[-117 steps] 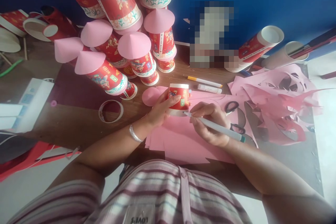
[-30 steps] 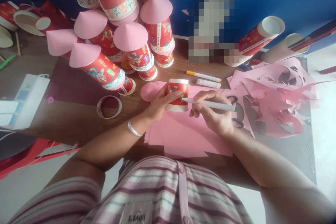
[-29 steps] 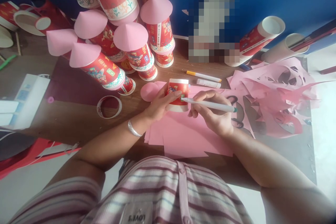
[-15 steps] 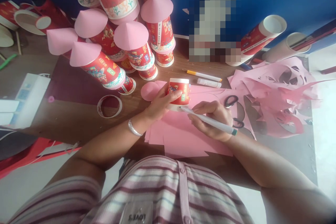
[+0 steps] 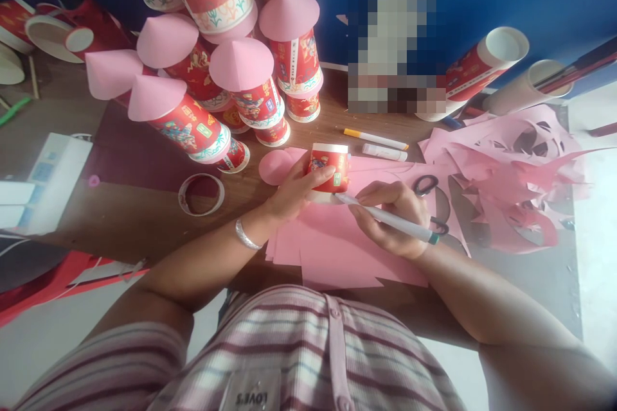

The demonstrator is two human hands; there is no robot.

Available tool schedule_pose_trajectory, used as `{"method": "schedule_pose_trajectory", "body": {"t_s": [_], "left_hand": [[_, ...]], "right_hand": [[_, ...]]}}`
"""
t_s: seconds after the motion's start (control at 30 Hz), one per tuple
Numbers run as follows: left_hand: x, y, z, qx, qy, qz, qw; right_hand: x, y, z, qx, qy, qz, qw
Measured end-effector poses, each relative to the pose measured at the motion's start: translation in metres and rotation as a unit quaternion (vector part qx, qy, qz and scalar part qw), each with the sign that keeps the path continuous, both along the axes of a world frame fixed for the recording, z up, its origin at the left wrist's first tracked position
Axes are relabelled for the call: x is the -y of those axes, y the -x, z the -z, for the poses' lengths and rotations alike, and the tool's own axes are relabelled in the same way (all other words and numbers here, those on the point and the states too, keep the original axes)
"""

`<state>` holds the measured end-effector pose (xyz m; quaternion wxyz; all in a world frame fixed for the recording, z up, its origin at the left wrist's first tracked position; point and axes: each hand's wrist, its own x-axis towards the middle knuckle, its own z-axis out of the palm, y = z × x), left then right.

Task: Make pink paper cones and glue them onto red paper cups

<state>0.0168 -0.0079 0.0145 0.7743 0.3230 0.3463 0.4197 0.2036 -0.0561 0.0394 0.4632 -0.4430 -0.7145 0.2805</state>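
Pointing pen [image 5: 385, 218] tip up-left at cup [image 5: 329, 169] base.

Left hand [image 5: 292, 189]: forearm reaching forward from lower left, bracelet at wrist, fingers curled in a grip, thumb on top. Right hand [image 5: 393, 218]: forearm entering from lower right, fingers pinched in a writing hold, knuckles up.
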Motion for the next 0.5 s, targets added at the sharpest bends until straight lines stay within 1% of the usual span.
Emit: {"method": "schedule_pose_trajectory", "body": {"t_s": [0.17,0.2,0.27,0.33,0.37,0.43,0.5], "left_hand": [[0.000,0.000,0.000,-0.001,-0.006,0.003,1.000],[0.000,0.000,0.000,-0.004,-0.004,0.001,1.000],[-0.001,0.001,0.001,-0.011,-0.003,-0.004,1.000],[-0.001,0.002,0.002,-0.015,-0.008,0.001,1.000],[-0.001,0.002,0.002,-0.017,-0.011,0.006,1.000],[-0.001,0.003,0.004,-0.018,-0.014,0.016,1.000],[-0.001,0.004,0.006,-0.019,-0.018,0.016,1.000]], "right_hand": [[-0.006,0.000,-0.001,-0.020,-0.057,-0.025,0.998],[-0.007,-0.001,-0.001,-0.019,-0.051,-0.025,0.998],[-0.007,-0.002,-0.002,-0.026,-0.008,-0.031,0.999],[-0.008,-0.003,-0.003,-0.065,0.043,-0.048,0.996],[-0.008,-0.003,-0.002,-0.094,0.056,-0.059,0.992],[-0.010,-0.003,-0.001,-0.151,0.057,-0.078,0.984],[-0.012,-0.002,0.002,-0.185,0.061,-0.090,0.977]]}}
